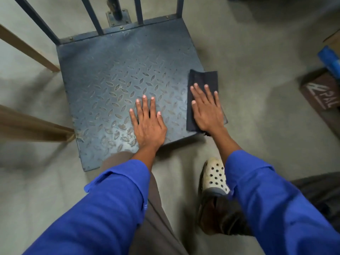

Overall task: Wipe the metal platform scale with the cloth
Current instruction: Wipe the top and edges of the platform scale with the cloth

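Note:
A blue-grey metal platform scale (117,74) with a diamond-tread plate lies on the floor in front of me. A dark folded cloth (203,78) lies on the plate's right edge and hangs slightly past it. My right hand (207,109) presses flat on the cloth with straight fingers. My left hand (148,122) rests flat on the bare plate near its front edge, fingers spread, beside the cloth and not touching it.
Blue metal rails (93,17) rise from the scale's back edge around a bolted post base (117,17). Wooden legs (33,124) stand at the left. A brown box (323,96) and a blue object (330,61) sit at the right. My white clog (215,173) stands on the concrete floor.

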